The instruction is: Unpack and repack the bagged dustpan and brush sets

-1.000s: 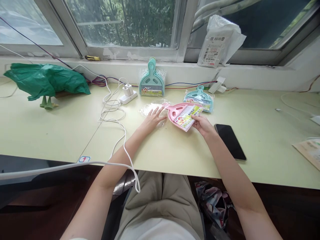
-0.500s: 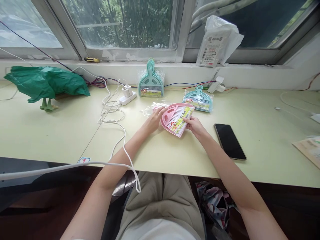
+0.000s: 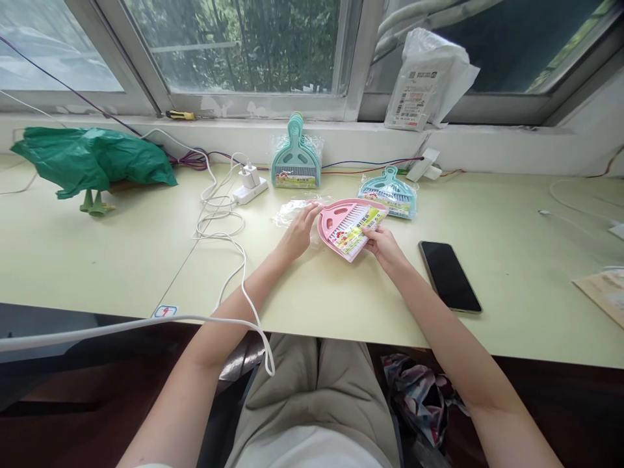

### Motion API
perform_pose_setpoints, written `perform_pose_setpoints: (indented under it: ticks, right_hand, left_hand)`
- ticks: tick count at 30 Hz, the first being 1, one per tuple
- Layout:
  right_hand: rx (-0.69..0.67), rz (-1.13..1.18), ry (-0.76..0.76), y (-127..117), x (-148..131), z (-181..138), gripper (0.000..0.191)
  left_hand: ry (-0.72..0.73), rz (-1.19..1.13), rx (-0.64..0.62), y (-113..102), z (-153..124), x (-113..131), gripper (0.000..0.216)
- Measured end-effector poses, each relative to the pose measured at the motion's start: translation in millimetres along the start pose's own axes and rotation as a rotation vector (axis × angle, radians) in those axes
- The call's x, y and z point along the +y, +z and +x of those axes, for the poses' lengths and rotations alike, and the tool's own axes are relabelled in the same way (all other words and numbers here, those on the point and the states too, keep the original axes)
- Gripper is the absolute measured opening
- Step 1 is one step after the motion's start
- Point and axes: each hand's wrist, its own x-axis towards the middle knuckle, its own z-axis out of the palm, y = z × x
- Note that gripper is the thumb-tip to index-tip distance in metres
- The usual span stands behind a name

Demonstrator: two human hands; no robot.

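Note:
A pink dustpan (image 3: 329,223) lies tilted above the table, handle end toward the left. A small white-bristled brush (image 3: 358,214) is nested in it, with a printed yellow-green label across it. My right hand (image 3: 385,248) pinches the label side and the pan's right edge, thumb on top. At the handle end, my left hand (image 3: 296,233) has its fingers bent over crumpled clear plastic bag (image 3: 288,212), which shows on both sides of the hand. The fingertips are close to the handle, partly hiding it.
Behind are a wrapped green dustpan set (image 3: 295,156) standing upright and another wrapped green set (image 3: 391,188) lying down. A phone (image 3: 449,276) rests to the right. White cable (image 3: 241,257), a power strip (image 3: 250,194) and a green bag (image 3: 92,159) occupy the left.
The pink dustpan and brush have shifted slightly right and away from me with my right hand. My left fingers now cover less of the pan, and less pink shows inside the plastic.

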Motion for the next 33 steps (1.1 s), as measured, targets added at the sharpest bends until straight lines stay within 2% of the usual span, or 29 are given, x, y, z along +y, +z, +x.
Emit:
perform_pose_setpoints:
  ticks: [3,7,9,11,13,15,17,19,21,23,25,27,29,33]
  right_hand:
    - [-0.033,0.003,0.009,3.3,5.3,-0.6,0.010]
    - [-0.067,0.037,-0.018,8.1,13.6,0.0,0.012]
    - [-0.076,0.061,-0.029,9.4,16.2,0.5,0.013]
    - [-0.075,0.079,-0.042,10.0,17.2,0.5,0.015]
    - [-0.069,0.096,-0.064,10.0,16.9,-0.1,0.019]
    - [-0.068,0.115,-0.091,9.9,15.7,-1.1,0.024]
    - [-0.067,0.145,-0.121,9.8,14.3,-2.0,0.029]
    - [-0.063,0.181,-0.144,9.9,13.1,-2.5,0.032]
    - [-0.062,0.205,-0.164,10.0,12.2,-2.7,0.033]
    - [-0.064,0.209,-0.183,10.2,11.5,-2.9,0.034]
    - [-0.071,0.195,-0.193,10.6,11.0,-3.4,0.034]
    - [-0.085,0.170,-0.188,11.4,10.4,-4.4,0.035]
    - [-0.099,0.134,-0.179,12.4,10.0,-5.7,0.036]
    - [-0.107,0.070,-0.177,14.2,9.5,-7.7,0.037]
  left_hand:
    - [0.080,-0.092,-0.011,1.7,0.1,6.5,0.047]
    - [0.189,-0.121,-0.106,-0.2,-0.3,15.4,0.044]
    - [0.197,-0.104,-0.115,-0.9,-0.7,18.1,0.044]
    - [0.146,-0.067,-0.057,-1.2,-1.1,20.1,0.042]
    - [0.024,-0.018,0.097,-2.4,-1.0,21.9,0.041]
    - [-0.153,0.008,0.326,-5.4,0.1,23.2,0.038]
    - [-0.353,-0.024,0.574,-10.2,2.4,22.5,0.050]
    - [-0.546,-0.164,0.771,-15.2,5.8,19.2,0.074]
    - [-0.706,-0.443,0.841,-18.7,9.9,13.8,0.088]
    - [-0.814,-0.827,0.755,-19.4,14.0,8.4,0.082]
    - [-0.866,-1.190,0.551,-17.5,16.9,4.8,0.068]
    - [-0.848,-1.407,0.355,-14.0,18.0,3.6,0.057]
    - [-0.788,-1.467,0.259,-11.2,17.5,3.5,0.053]
    - [-0.739,-1.429,0.295,-14.9,15.2,1.2,0.056]
